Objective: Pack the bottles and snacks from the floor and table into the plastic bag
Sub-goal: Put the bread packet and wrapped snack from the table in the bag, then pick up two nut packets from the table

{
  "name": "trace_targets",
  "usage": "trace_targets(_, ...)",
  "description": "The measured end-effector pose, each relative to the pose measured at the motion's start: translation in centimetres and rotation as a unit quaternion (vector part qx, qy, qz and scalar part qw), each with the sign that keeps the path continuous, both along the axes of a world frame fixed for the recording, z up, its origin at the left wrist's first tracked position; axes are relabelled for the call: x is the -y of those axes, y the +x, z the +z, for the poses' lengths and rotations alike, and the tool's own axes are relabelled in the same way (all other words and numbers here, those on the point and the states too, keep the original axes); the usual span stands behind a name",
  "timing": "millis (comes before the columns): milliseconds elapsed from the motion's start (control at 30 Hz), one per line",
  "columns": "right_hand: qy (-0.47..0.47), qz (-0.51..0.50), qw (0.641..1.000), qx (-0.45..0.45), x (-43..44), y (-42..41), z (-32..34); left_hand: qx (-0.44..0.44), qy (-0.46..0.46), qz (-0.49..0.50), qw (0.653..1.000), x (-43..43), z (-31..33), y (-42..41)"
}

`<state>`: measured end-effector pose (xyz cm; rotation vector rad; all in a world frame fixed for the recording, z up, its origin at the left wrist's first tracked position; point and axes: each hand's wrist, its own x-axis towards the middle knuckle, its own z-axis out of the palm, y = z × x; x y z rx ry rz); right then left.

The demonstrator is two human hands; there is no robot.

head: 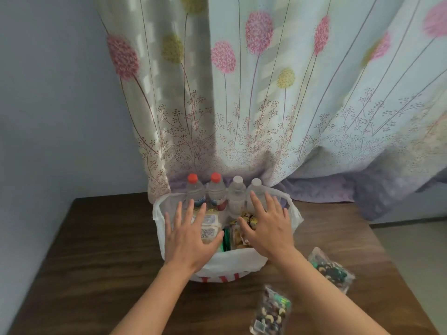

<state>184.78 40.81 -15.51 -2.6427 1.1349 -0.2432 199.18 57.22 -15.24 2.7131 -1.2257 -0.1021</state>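
A white plastic bag (232, 264) with red print stands open on the dark wooden table (96, 250). Several clear bottles stand upright along its far side: two with red caps (193, 187) (216, 187) and two with white caps (236, 189) (256, 187). Snack packets (209, 228) fill the front of the bag. My left hand (191, 235) hovers flat over the left packets with fingers spread. My right hand (266, 226) is spread over the right packets. Two clear nut-mix packets lie outside the bag, one (330, 269) to its right and one (271, 310) nearer the front edge.
A flowered curtain (266, 93) hangs right behind the bag and drapes onto the table's far edge. A grey-blue wall (48, 93) stands on the left. The table's right edge drops to the floor (416, 250).
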Motion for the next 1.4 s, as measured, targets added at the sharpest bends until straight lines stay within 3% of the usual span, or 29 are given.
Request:
trace_targets(367,-0.028,-0.08,0.996,-0.04,-4.7,-6.4,2.5,-0.012,-0.025,-0.096,0.995,-2.4,2.0,-3.2)
trace_targets(867,-0.015,-0.232,0.969,-0.083,-6.3,-21.6,2.9,-0.016,-0.034,-0.241,0.97,1.9,0.3,-13.7)
trace_targets(1100,-0.022,-0.203,0.977,-0.059,-3.7,-25.3,1.8,-0.013,-0.022,-0.233,0.972,4.5,-0.9,-17.3)
trace_targets(1400,-0.004,-0.072,0.997,-0.017,2.9,-29.6,-0.2,-0.025,-0.012,-0.133,0.991,6.9,-2.0,-23.1)
